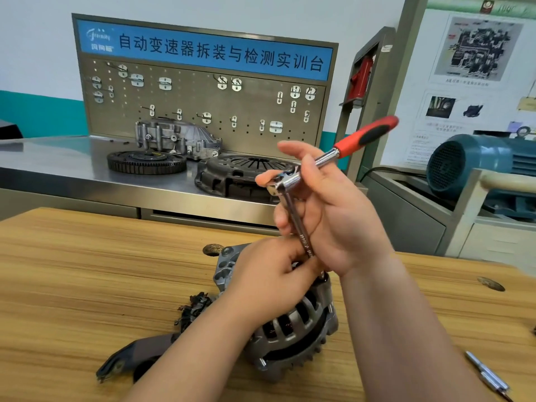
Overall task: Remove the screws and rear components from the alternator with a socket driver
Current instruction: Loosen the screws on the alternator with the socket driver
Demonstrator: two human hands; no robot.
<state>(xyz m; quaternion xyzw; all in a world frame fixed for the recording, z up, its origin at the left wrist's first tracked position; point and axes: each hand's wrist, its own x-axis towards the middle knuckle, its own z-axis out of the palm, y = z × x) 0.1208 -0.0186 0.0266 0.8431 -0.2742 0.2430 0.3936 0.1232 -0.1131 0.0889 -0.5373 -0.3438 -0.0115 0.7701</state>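
Note:
A grey alternator (293, 329) lies on the wooden table (87, 271), its rear end turned up. A socket driver (362, 137) with a red and black handle stands over it, its steel extension bar (298, 224) running down into the alternator's rear. My right hand (324, 210) grips the ratchet head and the bar. My left hand (269, 277) rests on top of the alternator and pinches the lower end of the bar, hiding the socket and any screw under it.
A black cover (124, 361) and a small black part (194, 309) lie left of the alternator. Metal bits (487, 375) lie near the table's right front. Behind stands a steel bench with a clutch plate (232, 175), flywheel (145, 161) and housing (177, 137). A blue motor (475, 163) sits at right.

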